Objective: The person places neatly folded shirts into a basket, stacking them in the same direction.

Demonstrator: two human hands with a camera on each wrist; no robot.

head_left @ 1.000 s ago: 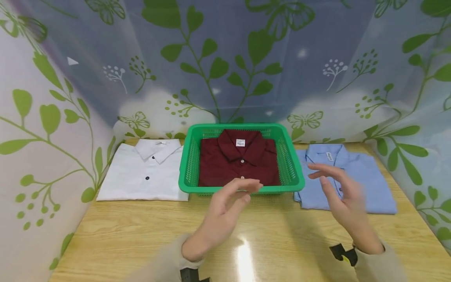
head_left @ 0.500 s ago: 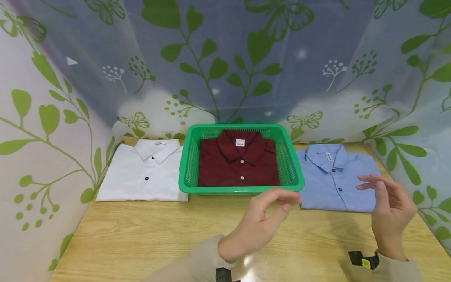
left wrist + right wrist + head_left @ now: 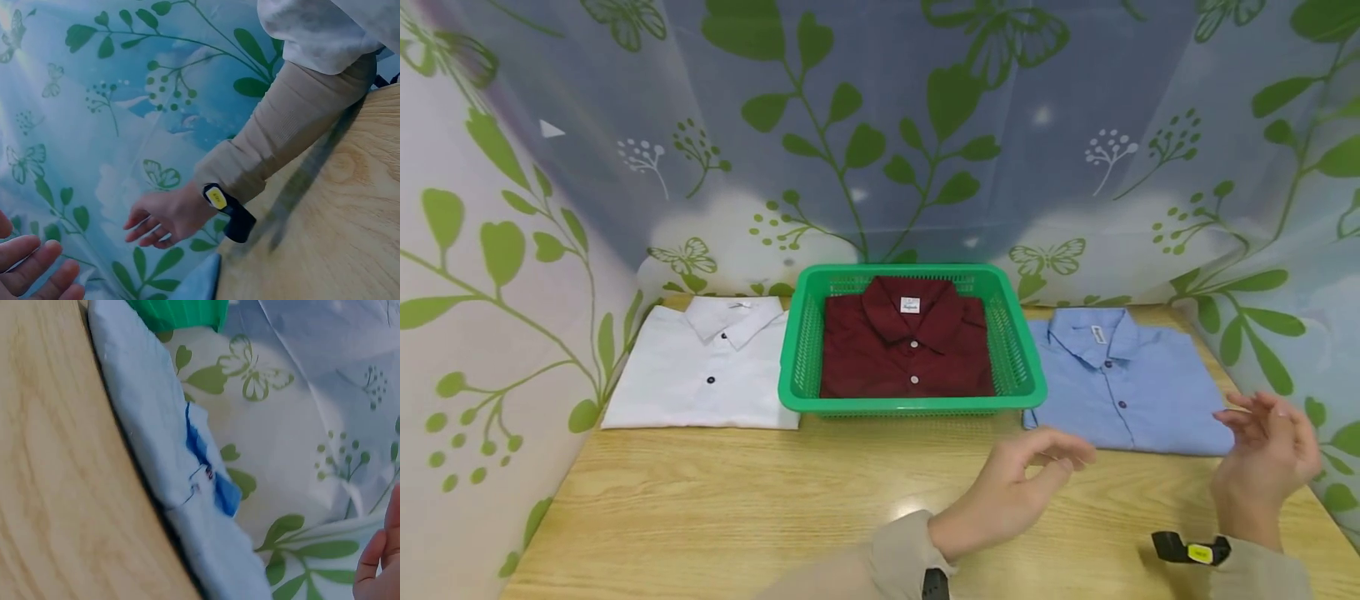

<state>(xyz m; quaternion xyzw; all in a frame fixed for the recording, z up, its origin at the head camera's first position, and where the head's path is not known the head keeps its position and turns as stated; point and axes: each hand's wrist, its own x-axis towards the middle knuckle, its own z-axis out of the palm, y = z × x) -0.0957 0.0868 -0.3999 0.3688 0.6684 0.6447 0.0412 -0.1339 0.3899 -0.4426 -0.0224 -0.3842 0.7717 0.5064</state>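
Observation:
In the head view a folded light blue shirt (image 3: pixel 1157 383) lies on the table to the right of the basket. My right hand (image 3: pixel 1266 458) hovers by its front right corner, fingers loosely bent and holding nothing. My left hand (image 3: pixel 1011 483) is over the table in front of the shirt's left side, fingers relaxed, nothing in it. A folded maroon shirt (image 3: pixel 947 367) lies inside the green plastic basket (image 3: pixel 910 405). In the right wrist view the blue shirt (image 3: pixel 150 425) is seen edge-on, with my right fingers (image 3: pixel 372 556) apart from it.
A folded white shirt (image 3: pixel 662 375) lies left of the basket. The wooden table (image 3: pixel 700 517) is enclosed at the back and both sides by a leaf-and-butterfly printed curtain (image 3: pixel 880 167). Each wrist carries a black strapped camera (image 3: pixel 1191 550).
Both hands have moved to the right and a little toward the front, from around the basket's front and the blue shirt. The shirts and basket stay in place.

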